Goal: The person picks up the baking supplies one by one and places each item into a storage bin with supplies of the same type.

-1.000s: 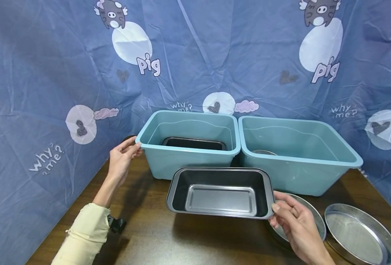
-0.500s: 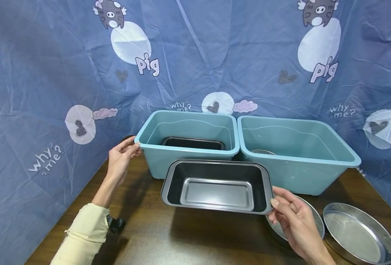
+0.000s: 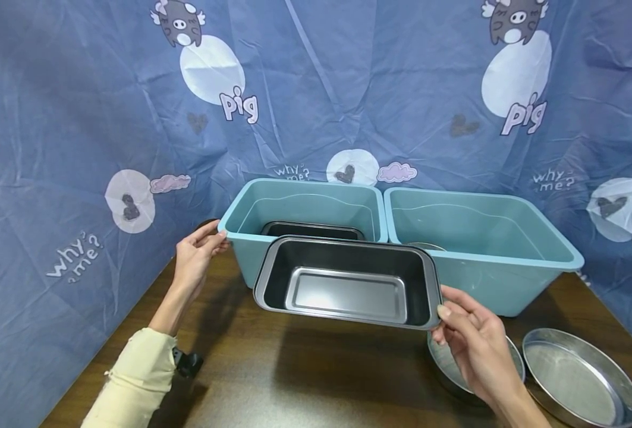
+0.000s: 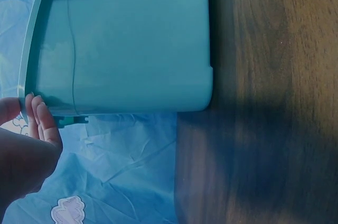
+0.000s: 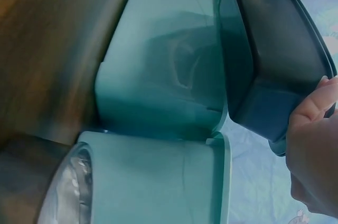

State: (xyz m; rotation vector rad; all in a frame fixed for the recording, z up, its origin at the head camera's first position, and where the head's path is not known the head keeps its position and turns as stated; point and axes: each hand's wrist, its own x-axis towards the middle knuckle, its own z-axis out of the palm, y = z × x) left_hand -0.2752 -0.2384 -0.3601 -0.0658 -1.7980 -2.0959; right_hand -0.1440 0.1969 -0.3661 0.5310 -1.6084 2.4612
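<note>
At right wrist alone, pan (image 5: 285,31) exterior; right hand (image 3: 476,339) tight on pan, left hand (image 3: 195,260) on bin (image 3: 321,205)

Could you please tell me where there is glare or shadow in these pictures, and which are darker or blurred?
Head view: brightest, with glare on the dark pan and table, shadow beneath the dark pan; left wrist view: dim, bluish, with shadow on the table; right wrist view: also dim, the table blurred.
</note>
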